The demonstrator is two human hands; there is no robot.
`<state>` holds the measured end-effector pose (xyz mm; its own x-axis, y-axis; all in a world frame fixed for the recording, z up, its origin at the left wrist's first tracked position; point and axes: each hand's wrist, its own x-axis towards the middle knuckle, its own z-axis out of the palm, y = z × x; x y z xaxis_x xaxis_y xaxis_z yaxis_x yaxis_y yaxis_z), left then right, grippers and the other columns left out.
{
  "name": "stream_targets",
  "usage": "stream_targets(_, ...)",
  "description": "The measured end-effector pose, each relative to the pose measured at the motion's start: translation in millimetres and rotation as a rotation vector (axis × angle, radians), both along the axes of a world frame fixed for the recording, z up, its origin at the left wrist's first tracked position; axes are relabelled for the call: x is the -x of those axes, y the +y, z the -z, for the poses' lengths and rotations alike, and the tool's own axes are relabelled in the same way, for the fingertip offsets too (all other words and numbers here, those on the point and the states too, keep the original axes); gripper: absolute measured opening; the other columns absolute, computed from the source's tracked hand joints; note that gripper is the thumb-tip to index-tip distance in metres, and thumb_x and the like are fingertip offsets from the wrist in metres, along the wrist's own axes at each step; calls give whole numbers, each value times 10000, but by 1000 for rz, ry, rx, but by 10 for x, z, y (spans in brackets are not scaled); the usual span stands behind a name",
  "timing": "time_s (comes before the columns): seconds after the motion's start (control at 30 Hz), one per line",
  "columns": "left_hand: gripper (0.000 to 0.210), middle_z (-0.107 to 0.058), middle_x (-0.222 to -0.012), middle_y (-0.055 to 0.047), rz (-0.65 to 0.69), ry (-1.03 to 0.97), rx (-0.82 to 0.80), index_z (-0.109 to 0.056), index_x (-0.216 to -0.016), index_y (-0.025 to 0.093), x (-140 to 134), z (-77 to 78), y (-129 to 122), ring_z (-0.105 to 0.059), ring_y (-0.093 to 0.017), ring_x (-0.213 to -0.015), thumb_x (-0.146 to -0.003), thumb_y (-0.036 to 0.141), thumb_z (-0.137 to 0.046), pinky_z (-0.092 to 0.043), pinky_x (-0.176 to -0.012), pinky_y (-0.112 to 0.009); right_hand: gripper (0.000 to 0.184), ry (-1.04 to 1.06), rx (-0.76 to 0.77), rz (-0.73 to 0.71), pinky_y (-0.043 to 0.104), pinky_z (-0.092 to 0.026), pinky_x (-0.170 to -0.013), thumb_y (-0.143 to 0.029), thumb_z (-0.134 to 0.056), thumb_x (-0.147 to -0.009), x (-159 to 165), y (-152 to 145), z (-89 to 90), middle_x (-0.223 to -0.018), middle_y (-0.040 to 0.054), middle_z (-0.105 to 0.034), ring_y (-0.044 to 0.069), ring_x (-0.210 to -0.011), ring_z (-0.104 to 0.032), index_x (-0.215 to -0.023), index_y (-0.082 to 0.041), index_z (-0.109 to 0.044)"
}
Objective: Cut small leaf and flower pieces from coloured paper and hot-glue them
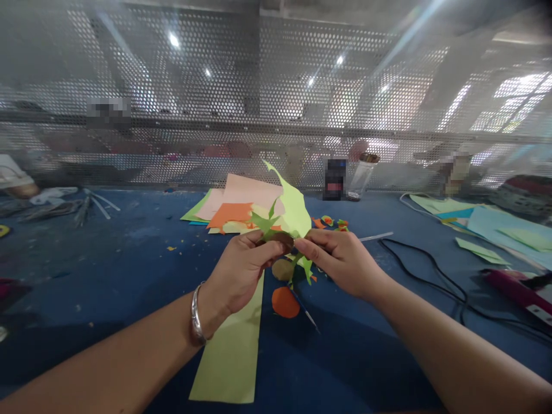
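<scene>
My left hand (241, 267), with a silver bangle at the wrist, pinches a cut piece of light green paper (295, 210) above the table. A brownish rounded piece (282, 240) shows at the left fingertips; its kind is unclear. My right hand (345, 261) is closed on the same green paper close to the left thumb, its fingertips partly hidden. Jagged paper ends stick out above and below both hands. Beneath them lie an orange paper disc (285, 302), a tan disc (282, 269) and a thin blue pointed tool (305, 310).
A long pale green strip (228, 362) lies under my left forearm. Behind my hands are stacked coloured sheets (250, 190) and small rolled paper pieces (328, 221). At right are a black cable (422, 253), a magenta device (513, 290) and more paper (509, 230). A glass jar (362, 178) stands by the perforated screen.
</scene>
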<state>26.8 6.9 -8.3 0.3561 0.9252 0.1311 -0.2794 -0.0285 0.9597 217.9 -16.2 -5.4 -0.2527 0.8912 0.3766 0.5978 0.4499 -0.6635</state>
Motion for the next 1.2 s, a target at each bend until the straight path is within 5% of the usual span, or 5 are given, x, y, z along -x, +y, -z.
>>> stream_targets(0.87, 182, -719, -843, 0, 13, 64, -214, -790, -901, 209, 25, 3, 21, -573, -128, -722, -784, 139, -670, -453, -720, -255, 483, -70, -58, -14, 276, -265, -555, -521, -476, -1010, -14, -1, 2, -626, -35, -387, 108, -588, -360, -653, -199, -434)
stream_targets(1.03, 80, -646, -678, 10, -49, 137, -132, -723, -699, 162, 65, 15, 72, -477, -105, -608, -772, 195, -714, -370, -593, -245, 477, -36, -24, 27, 269, -238, -518, -557, -507, -984, -16, -12, -24, -601, -48, -374, 97, -553, -327, -672, -197, -476)
stream_targets(1.2, 45, -685, -808, -7, 36, 106, -126, -746, -802, 177, 55, 45, 101, -549, -117, -728, -788, 181, -703, -416, -677, -242, 470, 60, 29, 58, 263, -203, -482, -601, -562, -936, -5, 20, -13, -582, -60, -364, 91, -524, -287, -700, -199, -507)
